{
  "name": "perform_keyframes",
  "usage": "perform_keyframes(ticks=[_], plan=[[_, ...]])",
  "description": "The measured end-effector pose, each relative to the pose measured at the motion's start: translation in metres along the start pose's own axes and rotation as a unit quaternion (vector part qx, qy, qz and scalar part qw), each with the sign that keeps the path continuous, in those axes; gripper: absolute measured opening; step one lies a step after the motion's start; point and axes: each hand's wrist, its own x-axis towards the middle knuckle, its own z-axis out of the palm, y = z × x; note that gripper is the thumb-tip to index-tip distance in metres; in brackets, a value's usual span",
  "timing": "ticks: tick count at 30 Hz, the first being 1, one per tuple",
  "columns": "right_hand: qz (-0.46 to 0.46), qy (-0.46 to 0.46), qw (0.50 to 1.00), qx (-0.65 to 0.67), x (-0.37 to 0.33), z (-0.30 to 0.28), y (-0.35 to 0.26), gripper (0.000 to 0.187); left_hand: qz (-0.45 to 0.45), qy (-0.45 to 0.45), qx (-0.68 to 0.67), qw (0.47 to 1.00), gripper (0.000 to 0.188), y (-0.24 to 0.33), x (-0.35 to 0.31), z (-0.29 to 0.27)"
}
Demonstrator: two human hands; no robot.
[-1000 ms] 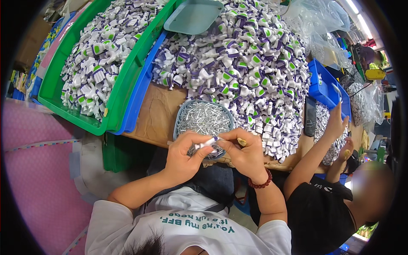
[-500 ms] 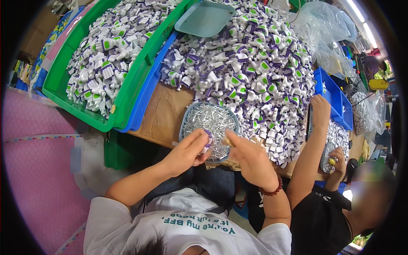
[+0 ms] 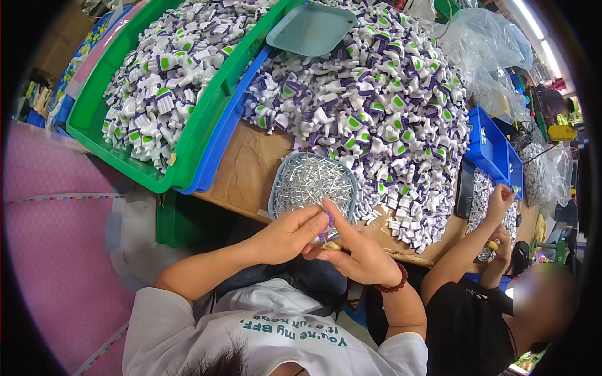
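Observation:
My left hand (image 3: 285,233) is closed on a small white and purple plastic part (image 3: 327,218), mostly hidden by the fingers. My right hand (image 3: 364,254) meets it from the right, gripping a small tool with a yellowish end (image 3: 331,246). A thin metal shaft shows between the tool and the part; the exact kind of tool is unclear. Just beyond both hands stands a grey-blue tray (image 3: 276,182) filled with short silver metal pins (image 3: 313,182). A big heap of white, purple and green plastic figure parts (image 3: 389,113) spreads behind it.
On the left, a green crate (image 3: 166,182) full of similar parts rests over a blue one (image 3: 207,169). A grey-blue lid-like tray (image 3: 311,30) lies on the heap. At right, a co-worker's hand (image 3: 500,203) works near blue bins (image 3: 489,147). Plastic bags (image 3: 489,44) lie behind.
My right hand has come down and left to meet my left hand, bringing the tool onto the part. The co-worker's arm has moved away from the heap's edge, lower and to the right.

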Motion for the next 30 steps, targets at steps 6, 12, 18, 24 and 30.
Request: perform_keyframes(ticks=[6,12,18,24,30], plan=[[0.014,0.003,0.996,0.088,-0.004,-0.001,0.004,0.070,0.033,-0.025,0.092,0.995,0.039,-0.003,-0.006,-0.001],[0.010,0.031,0.993,0.110,-0.004,0.004,0.014,0.060,0.074,-0.006,0.149,0.986,0.040,-0.015,-0.010,0.003],[-0.006,0.026,0.997,0.075,0.001,0.003,0.011,0.054,0.116,0.029,0.175,0.977,0.036,-0.019,-0.015,0.006],[-0.040,0.050,0.998,0.020,0.005,0.008,0.013,0.050,0.130,0.014,0.201,0.971,0.031,-0.019,-0.019,0.002],[-0.018,0.086,0.990,0.111,0.016,0.010,-0.001,0.058,0.068,0.023,-0.056,0.996,0.027,0.005,-0.019,-0.007]])
